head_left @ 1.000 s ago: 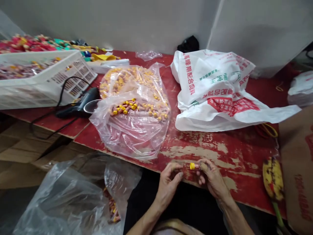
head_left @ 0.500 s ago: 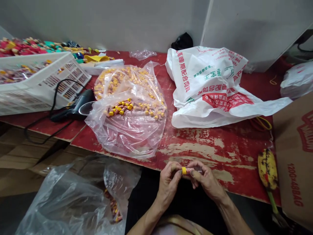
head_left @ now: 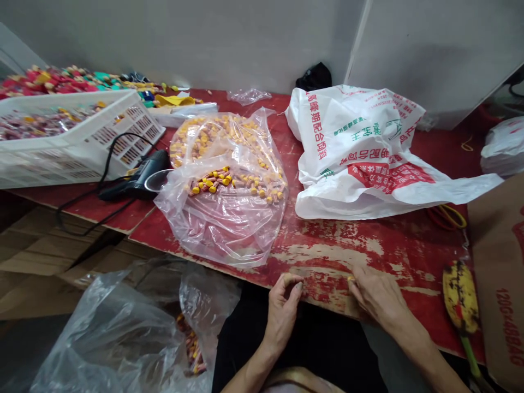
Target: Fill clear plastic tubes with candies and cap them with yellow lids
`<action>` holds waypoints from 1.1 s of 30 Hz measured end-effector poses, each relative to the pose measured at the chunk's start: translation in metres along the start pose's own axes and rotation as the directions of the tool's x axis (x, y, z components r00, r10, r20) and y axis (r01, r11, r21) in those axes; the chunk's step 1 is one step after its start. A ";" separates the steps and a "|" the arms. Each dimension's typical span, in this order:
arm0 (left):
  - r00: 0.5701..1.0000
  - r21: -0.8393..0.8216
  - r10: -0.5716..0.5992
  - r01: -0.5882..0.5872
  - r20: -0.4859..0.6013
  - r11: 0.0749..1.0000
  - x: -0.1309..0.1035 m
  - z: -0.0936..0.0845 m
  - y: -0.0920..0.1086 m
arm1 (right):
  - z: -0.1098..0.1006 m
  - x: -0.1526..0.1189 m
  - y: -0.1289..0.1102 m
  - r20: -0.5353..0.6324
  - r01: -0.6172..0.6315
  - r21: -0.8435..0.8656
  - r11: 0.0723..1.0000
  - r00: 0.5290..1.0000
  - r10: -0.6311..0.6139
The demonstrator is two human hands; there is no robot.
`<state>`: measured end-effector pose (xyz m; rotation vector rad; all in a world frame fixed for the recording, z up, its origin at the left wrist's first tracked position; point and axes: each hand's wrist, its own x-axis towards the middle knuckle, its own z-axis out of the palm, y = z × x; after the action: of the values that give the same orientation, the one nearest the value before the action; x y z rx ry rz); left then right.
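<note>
My right hand [head_left: 379, 297] is closed in a pinch over the table's front edge. Between its fingertips shows a bit of yellow, the end of a small yellow-capped piece [head_left: 350, 279]; the hand hides the rest. To its left, my left hand [head_left: 282, 305] has its fingers curled and the thumb close to the index finger; I cannot make out anything between them. Beyond the left hand lies a clear plastic bag [head_left: 229, 234] on the red table [head_left: 327, 234]. Many small pinkish pieces with yellow caps [head_left: 213, 180] lie in and on it.
At left stand a white basket [head_left: 123, 125] of wrapped pieces and a black heat-gun-like tool [head_left: 145, 172] with a cord. A white printed sack [head_left: 364, 147] lies at back right. A carton [head_left: 499, 273] and a yellow banana-shaped thing [head_left: 460, 297] are at right. A clear bag [head_left: 110, 327] hangs low left.
My hands have parted. The right one moved right, with the yellow-capped piece that both hands held before; the left stayed nearly in place. The view shifted slightly.
</note>
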<state>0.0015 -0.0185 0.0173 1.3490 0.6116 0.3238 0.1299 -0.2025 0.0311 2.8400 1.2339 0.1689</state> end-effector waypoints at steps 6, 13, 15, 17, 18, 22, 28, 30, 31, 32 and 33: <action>0.999 -0.023 -0.052 0.052 0.013 0.998 0.009 0.005 0.000 | 0.011 0.003 -0.004 0.063 -0.024 0.119 0.993 0.998 0.016; 0.990 0.070 0.028 -0.038 0.137 0.997 0.011 0.009 -0.004 | 0.008 0.004 -0.006 0.351 -0.456 0.762 0.460 0.888 0.299; 0.979 0.111 0.099 -0.119 0.176 0.987 0.008 0.005 -0.007 | 0.010 0.003 -0.018 0.533 -0.555 0.831 0.009 0.801 0.272; 0.963 0.118 0.152 -0.182 0.224 0.976 0.006 0.003 -0.009 | 0.009 0.003 -0.035 0.620 -0.544 0.770 -0.334 0.762 0.188; 0.953 0.110 0.170 -0.203 0.252 0.973 0.005 0.003 -0.009 | 0.008 0.003 -0.043 0.636 -0.527 0.726 -0.442 0.758 0.142; 0.923 0.109 0.217 -0.262 0.318 0.959 0.005 0.003 -0.004 | 0.000 0.005 -0.065 0.651 -0.518 0.592 -0.617 0.759 -0.012; 0.969 0.072 0.134 -0.152 0.208 0.986 0.002 0.004 0.003 | 0.000 0.000 -0.067 0.521 -0.492 0.792 -0.361 0.853 -0.020; 0.976 0.029 0.091 -0.098 0.199 0.995 0.000 0.003 0.003 | 0.002 -0.003 -0.068 0.468 -0.443 0.849 -0.290 0.883 0.021; 0.978 0.013 0.076 -0.080 0.194 0.997 0.000 0.003 0.002 | 0.003 -0.004 -0.069 0.463 -0.437 0.855 -0.280 0.886 0.029; 0.980 0.006 0.067 -0.069 0.187 0.998 -0.001 0.003 0.002 | 0.002 -0.004 -0.070 0.467 -0.443 0.855 -0.271 0.884 0.028; 0.982 0.010 0.064 -0.067 0.179 0.998 -0.001 0.002 0.001 | 0.001 -0.004 -0.070 0.471 -0.450 0.858 -0.248 0.882 0.028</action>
<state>0.0024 -0.0207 0.0186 1.3982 0.4211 0.2481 0.0767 -0.1579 0.0239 3.8528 0.5543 -2.3370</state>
